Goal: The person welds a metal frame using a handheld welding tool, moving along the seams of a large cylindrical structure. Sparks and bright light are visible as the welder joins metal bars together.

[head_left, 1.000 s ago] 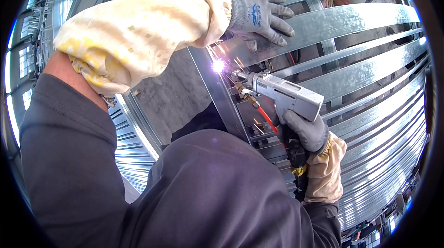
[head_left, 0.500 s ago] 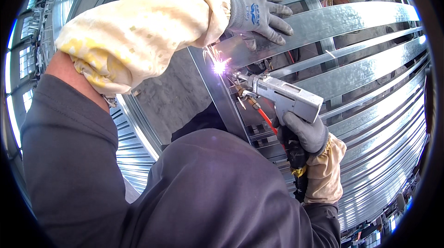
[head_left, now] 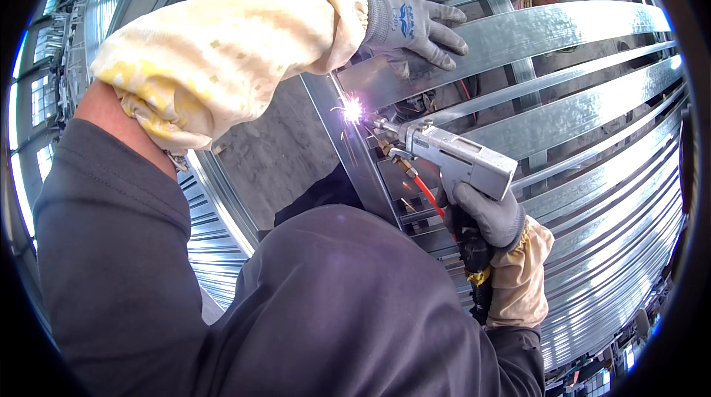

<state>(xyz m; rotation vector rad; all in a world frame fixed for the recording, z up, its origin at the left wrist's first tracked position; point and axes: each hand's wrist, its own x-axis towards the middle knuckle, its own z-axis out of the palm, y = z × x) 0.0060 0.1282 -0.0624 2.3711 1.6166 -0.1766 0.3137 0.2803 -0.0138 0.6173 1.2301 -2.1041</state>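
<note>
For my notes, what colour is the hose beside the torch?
The hose is orange-red, best seen in the head view.

Grey gloves (head_left: 379,18) cover left hand (head_left: 422,25) and right hand (head_left: 487,213), blue print (head_left: 406,19) on the left; loose cream oversleeves (head_left: 229,52), the left yellow-blotched; dark charcoal sleeves (head_left: 115,227).

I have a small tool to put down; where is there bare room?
Bare concrete floor shows between the left oversleeve, the steel edge bar and the dark clothing. The wide slat right of the left hand also has bare top surface. Crowded: around the weld spark, where the welding torch in the right hand and the red hose come in close.
</note>
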